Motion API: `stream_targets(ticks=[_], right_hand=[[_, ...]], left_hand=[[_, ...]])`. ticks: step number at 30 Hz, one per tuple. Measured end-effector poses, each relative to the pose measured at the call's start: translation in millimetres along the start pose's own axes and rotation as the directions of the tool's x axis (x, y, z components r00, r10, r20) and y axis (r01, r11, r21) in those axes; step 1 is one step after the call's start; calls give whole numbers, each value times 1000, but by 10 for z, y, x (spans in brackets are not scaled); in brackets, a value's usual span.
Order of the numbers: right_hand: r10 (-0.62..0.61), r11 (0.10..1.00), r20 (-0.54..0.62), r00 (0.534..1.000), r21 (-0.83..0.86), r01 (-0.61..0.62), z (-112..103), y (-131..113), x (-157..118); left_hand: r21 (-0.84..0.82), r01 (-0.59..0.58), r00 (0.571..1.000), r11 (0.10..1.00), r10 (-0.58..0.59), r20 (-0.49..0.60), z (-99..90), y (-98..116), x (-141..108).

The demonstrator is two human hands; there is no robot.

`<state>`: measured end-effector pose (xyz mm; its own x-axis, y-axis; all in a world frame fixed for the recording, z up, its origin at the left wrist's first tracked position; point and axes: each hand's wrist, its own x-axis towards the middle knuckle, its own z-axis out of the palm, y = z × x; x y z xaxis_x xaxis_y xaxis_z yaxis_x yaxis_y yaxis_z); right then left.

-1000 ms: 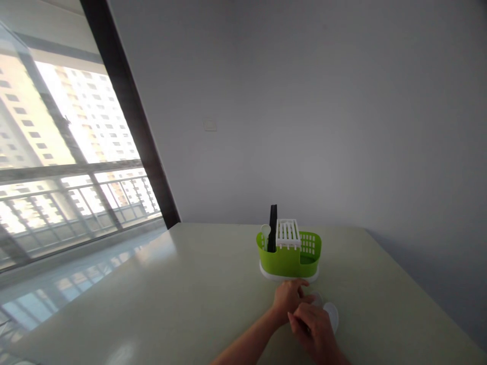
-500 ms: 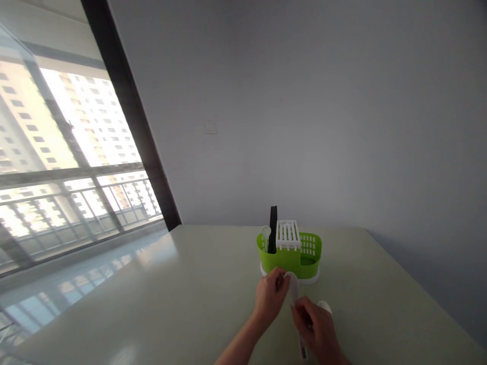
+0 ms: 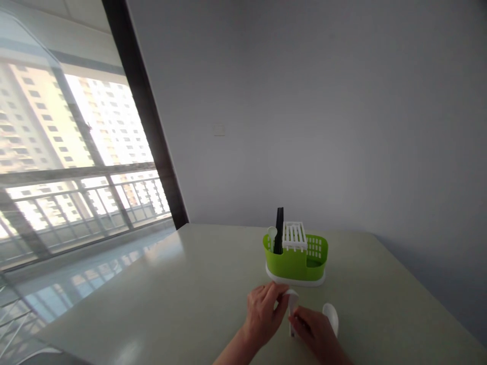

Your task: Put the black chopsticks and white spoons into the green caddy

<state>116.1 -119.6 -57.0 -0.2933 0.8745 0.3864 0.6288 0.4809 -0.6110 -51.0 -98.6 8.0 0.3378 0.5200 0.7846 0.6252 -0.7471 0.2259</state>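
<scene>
A white spoon is held between my two hands, bowl end up, just in front of the green caddy. My left hand pinches the bowl's rim with thumb and fingers. Lower down, my right hand is closed around the handle, whose dark-marked end shows below the fingers. A second white spoon lies on the table right beside my right hand, its handle hidden. Inside the caddy's left compartment stand black chopsticks and a pale spoon.
A white slatted rack tops the caddy's middle, and a white base tray sits under it. The pale table reaches back to a grey wall. A large window is on the left.
The held spoon has shifted lower, with my right hand moving nearer its bowl. My view has turned slightly left, so the caddy appears farther right. More of the lying spoon shows.
</scene>
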Motion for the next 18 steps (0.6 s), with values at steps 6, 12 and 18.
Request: stream_targets(ticks=[6, 12, 18], right_hand=[[24, 998, -44, 999, 64, -21, -141, -80, 17], [-4, 999, -88, 996, 53, 9, -104, -30, 34], [-19, 1000, -63, 998, 2, 19, -45, 45, 23]], left_hand=[[127, 2, 974, 992, 27, -226, -357, -301, 654], [213, 156, 948, 964, -85, -307, -319, -681, 1271], [320, 257, 966, 912, -243, -83, 73, -894, 1287]])
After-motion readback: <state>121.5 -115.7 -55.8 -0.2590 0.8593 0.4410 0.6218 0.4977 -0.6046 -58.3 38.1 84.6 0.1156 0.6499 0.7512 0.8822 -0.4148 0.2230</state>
